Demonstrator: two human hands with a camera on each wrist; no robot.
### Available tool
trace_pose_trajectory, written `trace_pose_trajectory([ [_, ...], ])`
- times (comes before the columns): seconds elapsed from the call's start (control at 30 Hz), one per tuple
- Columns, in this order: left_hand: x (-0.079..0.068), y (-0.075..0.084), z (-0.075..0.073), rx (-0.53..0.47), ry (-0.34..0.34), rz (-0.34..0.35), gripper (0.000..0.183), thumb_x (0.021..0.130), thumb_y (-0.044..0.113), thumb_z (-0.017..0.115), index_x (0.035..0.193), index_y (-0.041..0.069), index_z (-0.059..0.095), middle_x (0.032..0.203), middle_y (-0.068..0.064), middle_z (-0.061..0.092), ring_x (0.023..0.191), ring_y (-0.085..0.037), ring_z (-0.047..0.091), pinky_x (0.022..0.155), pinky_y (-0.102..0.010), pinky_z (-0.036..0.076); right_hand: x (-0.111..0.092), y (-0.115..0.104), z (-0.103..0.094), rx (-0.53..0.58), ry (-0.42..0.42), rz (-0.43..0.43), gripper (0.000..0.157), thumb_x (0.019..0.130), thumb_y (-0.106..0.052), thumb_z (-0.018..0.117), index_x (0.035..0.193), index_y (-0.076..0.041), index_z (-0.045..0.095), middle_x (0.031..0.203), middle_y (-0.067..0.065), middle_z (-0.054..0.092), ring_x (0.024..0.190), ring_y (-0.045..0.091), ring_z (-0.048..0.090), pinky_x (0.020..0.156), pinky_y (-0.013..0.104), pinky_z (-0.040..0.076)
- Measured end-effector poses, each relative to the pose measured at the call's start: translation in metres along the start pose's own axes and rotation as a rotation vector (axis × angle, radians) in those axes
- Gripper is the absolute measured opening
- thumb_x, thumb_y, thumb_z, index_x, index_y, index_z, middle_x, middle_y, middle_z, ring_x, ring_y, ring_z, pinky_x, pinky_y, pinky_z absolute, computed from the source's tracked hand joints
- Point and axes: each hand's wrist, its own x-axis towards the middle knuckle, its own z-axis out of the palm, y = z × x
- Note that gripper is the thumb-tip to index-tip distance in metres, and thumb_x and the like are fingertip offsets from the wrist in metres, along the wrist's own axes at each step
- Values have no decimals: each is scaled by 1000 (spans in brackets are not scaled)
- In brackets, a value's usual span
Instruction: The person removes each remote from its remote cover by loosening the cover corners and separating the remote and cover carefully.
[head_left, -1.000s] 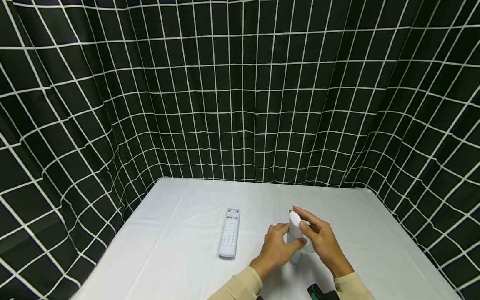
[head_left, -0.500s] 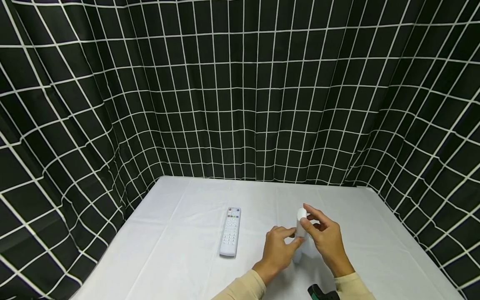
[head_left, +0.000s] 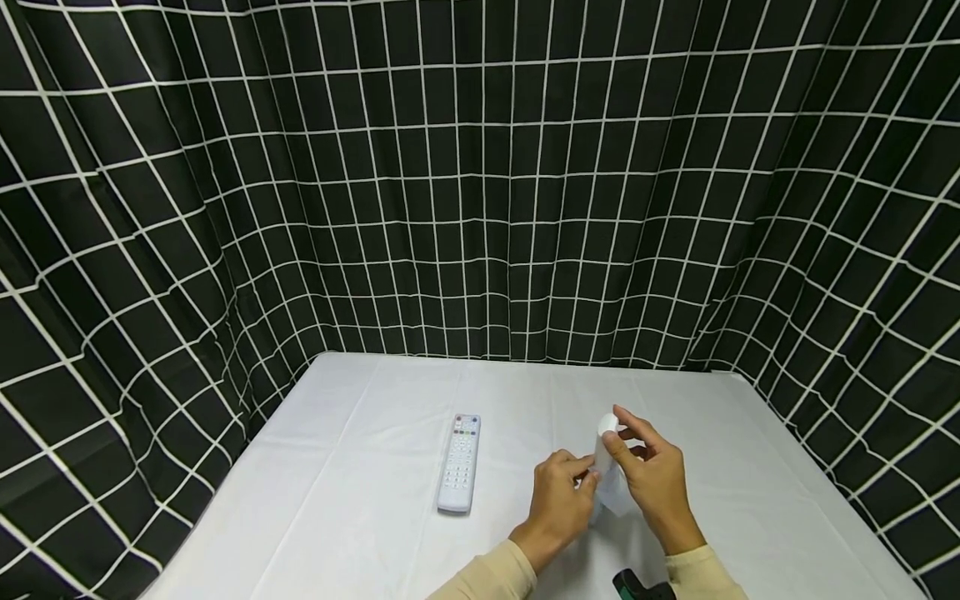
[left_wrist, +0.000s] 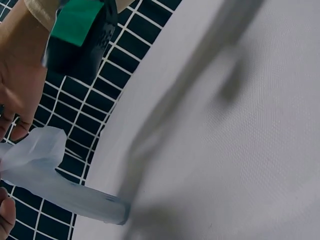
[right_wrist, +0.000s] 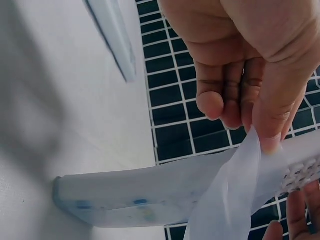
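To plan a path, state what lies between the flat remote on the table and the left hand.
Only bare white cloth lies between the flat remote and left hand, head view.

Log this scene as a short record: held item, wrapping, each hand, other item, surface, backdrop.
Held item: remote control, lower end down, buttons partly visible
Wrapping: translucent sleeve, covering the lower end, loose flap partway up
Left hand: grips the held remote lower down
Right hand: pinches near its upper end
Other item: second remote, lying buttons up, left of both hands
Surface: white cloth
Backdrop: black curtain, white grid
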Motion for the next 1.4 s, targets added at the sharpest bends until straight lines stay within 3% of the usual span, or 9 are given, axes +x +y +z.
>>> trace_pose_trajectory([
  [0.17, -1, -2, 0, -3, -40, -39, 22, 82, -2, 72, 104, -5, 71, 78, 2, 62, 68, 1, 52, 59, -11, 44, 2, 8, 1, -7, 16, 7, 36, 86, 2, 70, 122, 7, 62, 102, 19, 64, 81, 9, 55, 64, 20, 44],
  [0.37, -9, -6, 5, -21, -78, -163, 23, 82, -2, 72, 105, -4, 72, 71, 5, 59, 62, 1, 50, 55, -12, 44, 6, 33, 0, 2, 12, 56, 40, 89, -8, 71, 127, -3, 63, 110, 11, 62, 76, 10, 55, 60, 19, 45],
  [0.57, -21, -13, 10, -13, -129, -270, 20, 82, -5, 70, 101, -6, 72, 72, 4, 61, 63, 1, 51, 55, -13, 45, 6, 39, 0, -10, 4, 65, 40, 89, -10, 71, 127, -5, 63, 111, 10, 63, 80, 10, 55, 63, 19, 44],
  [0.83, -22, -16, 13, 25, -183, -290, 22, 79, -8, 68, 100, -4, 73, 91, -8, 71, 76, -3, 61, 62, -15, 49, 6, 39, 0, -45, 25, -47, 40, 87, -1, 71, 125, -3, 64, 104, 11, 66, 90, 4, 54, 72, 23, 41],
  [0.97, -22, -16, 14, 8, -192, -304, 22, 79, -10, 66, 100, -5, 73, 91, -9, 71, 77, -4, 61, 61, -15, 49, 5, 36, 0, -54, 21, -64, 40, 86, 0, 70, 126, -2, 63, 105, 11, 66, 90, 4, 54, 73, 24, 41],
  [1.1, -21, -15, 12, -13, -180, -299, 19, 82, -7, 66, 100, -4, 73, 79, 0, 69, 66, -1, 56, 54, -15, 46, 4, 24, 1, -41, -12, -69, 39, 88, 2, 68, 127, 1, 61, 109, 16, 65, 90, 3, 53, 72, 20, 41],
  [1.27, -23, -14, 11, -40, -207, -301, 15, 84, -6, 64, 94, 0, 75, 61, 11, 53, 53, 0, 46, 46, -16, 40, -2, 8, -1, -22, -71, -85, 37, 90, 5, 63, 126, 9, 58, 112, 23, 63, 90, 3, 52, 72, 20, 41],
  [1.4, -23, -12, 9, -72, -194, -310, 16, 84, -6, 63, 95, -1, 74, 59, 12, 50, 51, 1, 44, 46, -16, 40, -3, 18, 0, 0, -93, -85, 37, 91, 4, 62, 128, 6, 58, 114, 21, 63, 92, 4, 52, 72, 19, 41],
])
